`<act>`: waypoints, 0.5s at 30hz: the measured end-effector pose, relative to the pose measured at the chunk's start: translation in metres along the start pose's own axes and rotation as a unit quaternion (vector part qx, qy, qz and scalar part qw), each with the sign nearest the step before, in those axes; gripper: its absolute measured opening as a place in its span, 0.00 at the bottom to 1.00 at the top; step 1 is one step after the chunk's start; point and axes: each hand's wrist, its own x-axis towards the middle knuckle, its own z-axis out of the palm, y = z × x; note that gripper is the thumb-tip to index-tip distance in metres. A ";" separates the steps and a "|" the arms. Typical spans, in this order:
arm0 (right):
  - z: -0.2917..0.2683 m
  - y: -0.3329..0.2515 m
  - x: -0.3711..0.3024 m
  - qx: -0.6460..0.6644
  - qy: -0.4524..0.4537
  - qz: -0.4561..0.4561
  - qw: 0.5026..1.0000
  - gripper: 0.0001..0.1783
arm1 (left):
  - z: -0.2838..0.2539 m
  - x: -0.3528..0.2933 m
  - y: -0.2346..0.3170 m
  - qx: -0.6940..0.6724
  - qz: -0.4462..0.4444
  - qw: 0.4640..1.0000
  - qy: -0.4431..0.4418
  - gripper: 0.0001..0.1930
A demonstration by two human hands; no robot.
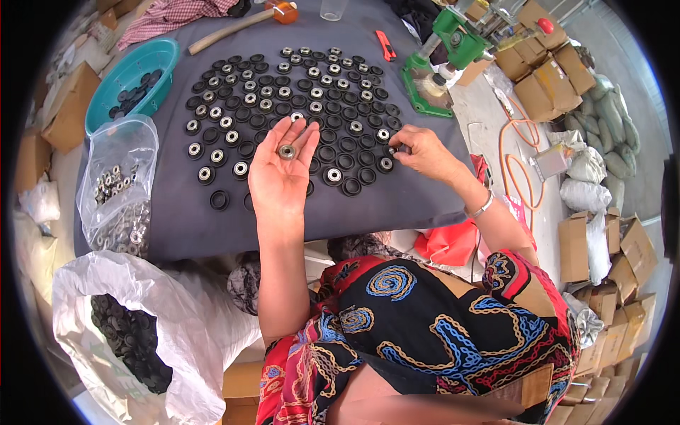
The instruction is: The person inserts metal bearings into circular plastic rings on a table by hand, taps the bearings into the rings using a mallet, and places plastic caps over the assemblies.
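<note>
My left hand [278, 170] is turned palm up over the table, its fingers nearly straight. A small metal ball bearing [287, 151] lies on it at the base of the fingers. My right hand [425, 152] pinches another bearing [397, 149] between thumb and fingertips, above the right edge of the spread-out black rings. Many of these black rings [219, 200] lie flat across the dark cloth in loose rows. Some have a silver bearing [333, 176] seated in the middle, others have an open centre. My left hand hides part of the rows behind it.
At the left stand a teal basin [172, 78] of black parts and a clear bag [145, 173] of bearings. A white sack [184, 304] of black rings is below. Further back lie a mallet [234, 32], a red cutter [385, 45] and a green press [453, 35].
</note>
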 end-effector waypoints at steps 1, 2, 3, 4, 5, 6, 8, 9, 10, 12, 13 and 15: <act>0.001 0.002 0.001 0.001 -0.001 0.000 1.000 0.12 | 0.000 0.000 0.000 0.002 0.002 1.000 0.001 0.18; 0.001 0.004 0.001 -0.008 -0.003 -0.002 1.000 0.12 | 0.000 0.001 0.001 0.003 0.005 1.000 0.002 0.18; 0.001 0.004 0.002 -0.017 -0.007 -0.004 1.000 0.12 | -0.001 0.001 0.002 0.004 0.006 1.000 0.004 0.18; 0.001 0.002 0.003 -0.016 -0.009 -0.005 1.000 0.12 | -0.002 0.000 0.002 0.006 0.008 1.000 0.004 0.19; 0.000 0.000 0.004 -0.010 -0.023 0.014 1.000 0.12 | -0.002 0.000 0.003 0.008 0.010 1.000 0.004 0.19; 0.000 -0.002 0.006 -0.003 -0.036 0.031 0.999 0.12 | -0.004 0.000 0.003 0.008 0.013 1.000 0.006 0.19; 0.001 0.000 0.005 -0.012 -0.041 0.018 0.999 0.12 | -0.010 0.001 0.002 -0.022 0.006 0.999 -0.026 0.19; 0.000 -0.001 0.009 -0.024 -0.043 0.006 0.999 0.12 | -0.008 0.002 0.002 -0.028 -0.003 0.999 -0.026 0.19; -0.001 -0.005 0.008 -0.023 -0.044 0.000 0.999 0.12 | -0.005 0.002 0.001 -0.034 -0.012 0.999 -0.026 0.19; -0.006 -0.019 0.002 -0.098 -0.005 -0.005 0.995 0.11 | 0.001 0.001 -0.004 -0.046 -0.022 0.998 -0.032 0.20; -0.009 -0.031 0.001 -0.103 0.019 -0.012 0.994 0.11 | 0.005 -0.001 -0.008 -0.034 -0.032 0.999 -0.017 0.22; -0.007 -0.050 0.014 -0.067 0.068 -0.069 0.993 0.11 | 0.007 -0.005 -0.012 -0.019 -0.046 0.999 -0.003 0.24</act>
